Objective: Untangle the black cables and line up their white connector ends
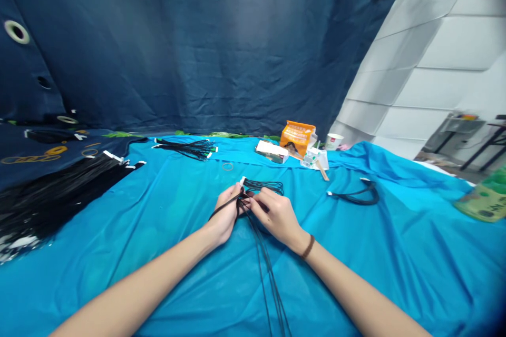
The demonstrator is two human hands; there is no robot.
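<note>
The left hand curled closed around a black cable bundle and the right hand pinched it; right of the grip lay a bent cable harness.

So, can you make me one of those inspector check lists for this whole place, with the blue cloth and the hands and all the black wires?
Surface: blue cloth, wrinkled
Things in hand: thin black cables, strands trailing toward the person
Clutter: orange bag, white-topped box, paper cup; green item, cut off by the right edge
Hands: left hand and right hand close together, both holding the cables
Other cables: big pile at left, small bundle farther back, bent bundle at right
Surroundings: dark blue curtain, white panels
</note>
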